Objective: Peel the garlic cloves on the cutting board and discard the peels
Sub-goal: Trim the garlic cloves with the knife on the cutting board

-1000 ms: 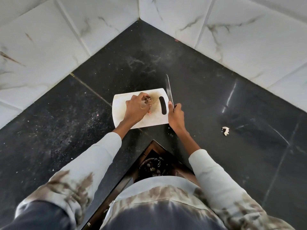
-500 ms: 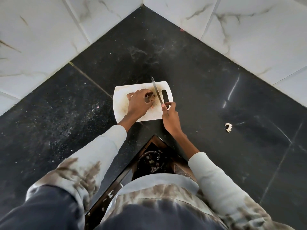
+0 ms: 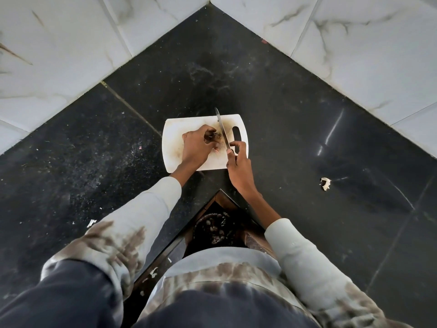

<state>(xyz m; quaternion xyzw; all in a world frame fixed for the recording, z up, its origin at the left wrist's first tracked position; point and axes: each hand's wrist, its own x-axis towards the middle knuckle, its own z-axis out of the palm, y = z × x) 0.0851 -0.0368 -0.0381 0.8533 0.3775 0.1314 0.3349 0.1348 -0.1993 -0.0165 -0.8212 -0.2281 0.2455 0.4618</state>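
A white cutting board (image 3: 175, 129) with a handle slot lies on the black stone counter (image 3: 283, 110). My left hand (image 3: 196, 147) rests on the board's middle, fingers pinched on a small brownish garlic clove (image 3: 214, 136). My right hand (image 3: 237, 162) grips a knife (image 3: 221, 126) by its handle at the board's near right edge. The blade points away from me and lies just right of the clove. A small pinkish scrap (image 3: 215, 149) lies on the board by my left fingers.
A loose garlic peel (image 3: 325, 183) lies on the counter to the right. Marble-tiled walls (image 3: 71, 43) close the corner behind. Below the counter's inner corner stands a dark bin (image 3: 212, 229) holding peels. Small white scraps dot the counter at the left.
My right hand brought the knife from the counter right of the board onto the board, beside the clove. My left hand stayed on the clove.
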